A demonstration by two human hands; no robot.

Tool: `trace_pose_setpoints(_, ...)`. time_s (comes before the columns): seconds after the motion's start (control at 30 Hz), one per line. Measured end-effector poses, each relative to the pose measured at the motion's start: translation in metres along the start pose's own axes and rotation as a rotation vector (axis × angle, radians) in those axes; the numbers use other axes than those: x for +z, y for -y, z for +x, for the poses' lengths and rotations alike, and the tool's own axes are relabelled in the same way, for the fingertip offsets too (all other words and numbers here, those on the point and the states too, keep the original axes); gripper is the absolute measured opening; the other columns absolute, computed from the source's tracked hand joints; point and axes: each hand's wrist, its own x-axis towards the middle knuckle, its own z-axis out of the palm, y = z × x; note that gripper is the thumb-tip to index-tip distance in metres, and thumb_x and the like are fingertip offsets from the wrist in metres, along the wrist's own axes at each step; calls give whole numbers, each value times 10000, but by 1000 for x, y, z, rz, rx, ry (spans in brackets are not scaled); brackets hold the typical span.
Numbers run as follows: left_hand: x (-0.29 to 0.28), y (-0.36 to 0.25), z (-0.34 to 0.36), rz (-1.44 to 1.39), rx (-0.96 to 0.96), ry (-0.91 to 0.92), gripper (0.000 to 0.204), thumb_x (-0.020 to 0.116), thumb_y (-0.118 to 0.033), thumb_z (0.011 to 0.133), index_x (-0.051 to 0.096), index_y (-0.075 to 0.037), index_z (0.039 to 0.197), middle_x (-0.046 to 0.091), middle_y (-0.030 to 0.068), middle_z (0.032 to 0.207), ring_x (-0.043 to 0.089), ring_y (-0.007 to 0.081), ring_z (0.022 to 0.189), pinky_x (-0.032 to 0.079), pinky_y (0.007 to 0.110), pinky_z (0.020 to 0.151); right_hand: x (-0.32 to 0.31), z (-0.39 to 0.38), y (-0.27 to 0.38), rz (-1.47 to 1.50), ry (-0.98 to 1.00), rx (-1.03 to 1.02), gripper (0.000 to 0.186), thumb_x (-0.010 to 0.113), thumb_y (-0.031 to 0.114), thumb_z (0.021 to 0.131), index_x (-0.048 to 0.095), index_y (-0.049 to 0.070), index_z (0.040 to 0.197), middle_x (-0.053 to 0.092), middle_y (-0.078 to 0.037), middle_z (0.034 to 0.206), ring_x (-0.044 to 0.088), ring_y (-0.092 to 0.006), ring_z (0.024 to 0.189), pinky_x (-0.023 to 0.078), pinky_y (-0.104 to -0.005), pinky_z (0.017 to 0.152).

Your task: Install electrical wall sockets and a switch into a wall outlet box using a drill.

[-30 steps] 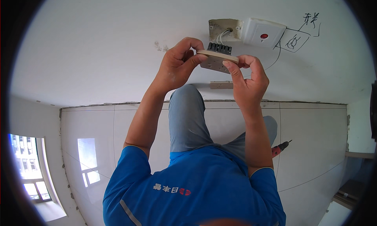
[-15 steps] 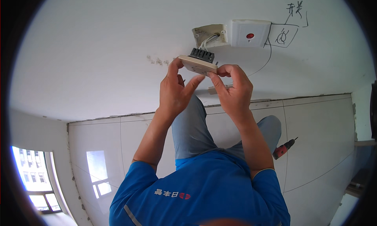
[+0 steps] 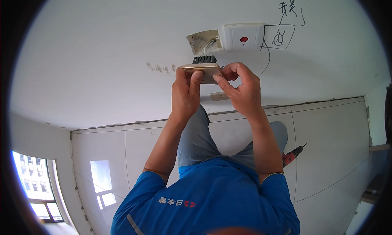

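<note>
- The left hand (image 3: 185,97) pinches the beige socket plate (image 3: 207,75) near its left edge, thumb pressed on the face.
- The right hand (image 3: 248,93) pinches the plate's right edge between thumb and forefinger.
- The plate is below the lower edge of the open wall box (image 3: 197,42), joined by white wires (image 3: 209,46).
- A white panel (image 3: 253,31) stands just beside the box's right edge.

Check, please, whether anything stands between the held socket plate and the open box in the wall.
Only pale wires are visible there: they run from the wall box to the dark back of the socket plate. No other object shows between; the left hand and right hand hold the plate below this gap.
</note>
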Motion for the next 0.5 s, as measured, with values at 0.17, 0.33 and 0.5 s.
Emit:
trace_pose_setpoints(0.17, 1, 29, -6, -359, -201, 42, 376, 471, -414, 1107, 573, -54, 1074, 636, 20, 766, 481, 62, 559, 396, 228, 511, 12, 0, 5, -79, -12, -56, 198, 819, 86, 849, 642, 39, 926, 710, -46, 848, 693, -148, 716, 565, -296, 685)
trace_pose_setpoints(0.33, 2, 50, -6, -680, -432, 115, 449, 401, -485, 1109, 599, -82, 1121, 601, -7, 727, 367, 36, 475, 266, 221, 412, 37, 7, 15, -305, -27, -213, 199, 798, 56, 820, 611, 76, 886, 635, -28, 761, 668, -201, 663, 537, -338, 601)
trace_pose_setpoints(0.5, 1, 48, -6, -826, -514, 125, 443, 425, -484, 1103, 609, -83, 1137, 623, 10, 765, 369, 41, 458, 255, 224, 394, 42, 4, 16, -326, -34, -208, 205, 800, 72, 833, 610, 59, 912, 645, -43, 796, 665, -197, 708, 529, -339, 623)
